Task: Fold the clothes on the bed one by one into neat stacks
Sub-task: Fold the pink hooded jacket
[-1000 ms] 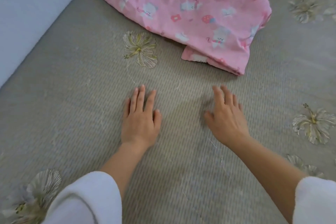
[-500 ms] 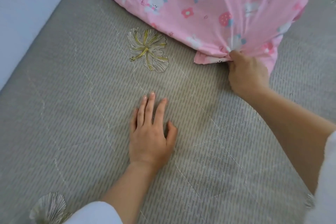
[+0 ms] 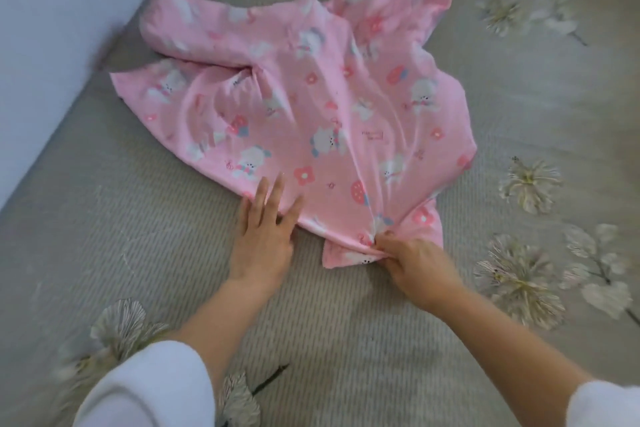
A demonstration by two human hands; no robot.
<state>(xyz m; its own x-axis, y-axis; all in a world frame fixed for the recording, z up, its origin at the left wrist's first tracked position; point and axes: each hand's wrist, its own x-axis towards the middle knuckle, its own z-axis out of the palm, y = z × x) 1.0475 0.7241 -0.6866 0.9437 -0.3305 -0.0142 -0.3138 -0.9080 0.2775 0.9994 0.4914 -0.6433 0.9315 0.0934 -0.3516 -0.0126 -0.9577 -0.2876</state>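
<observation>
A pink garment point(image 3: 304, 94) printed with white animals, flowers and strawberries lies crumpled and partly spread across the middle of the bed. My right hand point(image 3: 412, 260) pinches a bunch of its near edge at the lower right. My left hand point(image 3: 263, 229) lies flat with fingers apart, its fingertips touching the near hem just left of that grip. Both forearms are bare, with white sleeves at the bottom corners.
The bed is covered by a grey-green ribbed sheet point(image 3: 104, 236) with embroidered pale flowers point(image 3: 530, 180) on the right and near my left sleeve. A white wall or headboard point(image 3: 52, 28) runs along the left edge.
My right hand took hold of the pink garment's edge and dragged it toward me, so it now lies spread in the middle. My left hand slid forward to its hem.
</observation>
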